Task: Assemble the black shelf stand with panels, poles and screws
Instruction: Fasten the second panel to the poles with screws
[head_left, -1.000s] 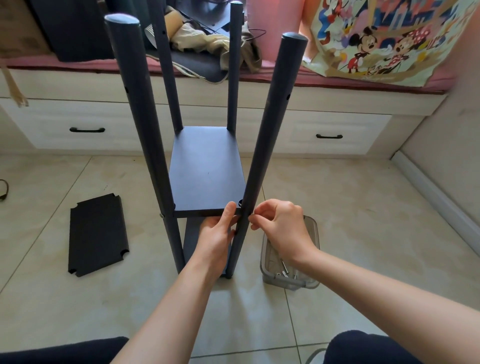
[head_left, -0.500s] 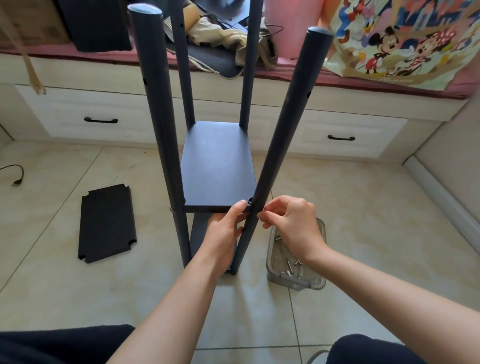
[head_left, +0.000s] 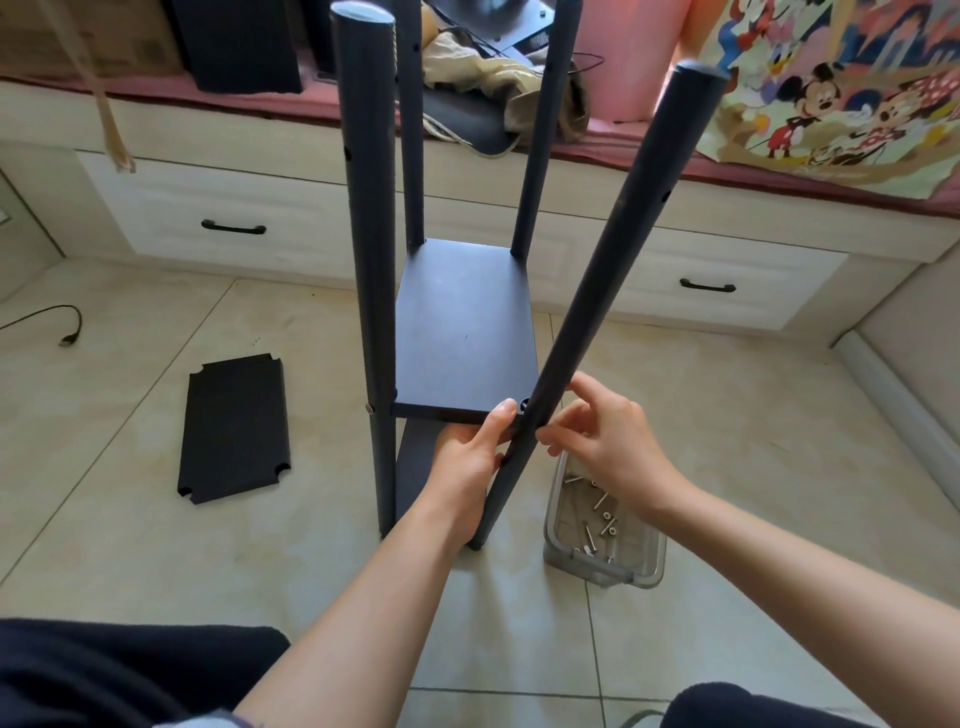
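Left hand (head_left: 466, 457) grips the panel (head_left: 464, 332) at the near-right pole (head_left: 582, 317); right hand (head_left: 605, 441) pinches something tiny against that pole.

Beige tiled floor (head_left: 727, 415), cream drawer bench (head_left: 234, 208) with black handles (head_left: 233, 227), red cushion (head_left: 779, 179), cartoon blanket (head_left: 857, 93), daylight

left grip (head_left: 467, 457) curled (thumb raised), right grip (head_left: 605, 441) pinching

No text, label, brand or number is readable anywhere.
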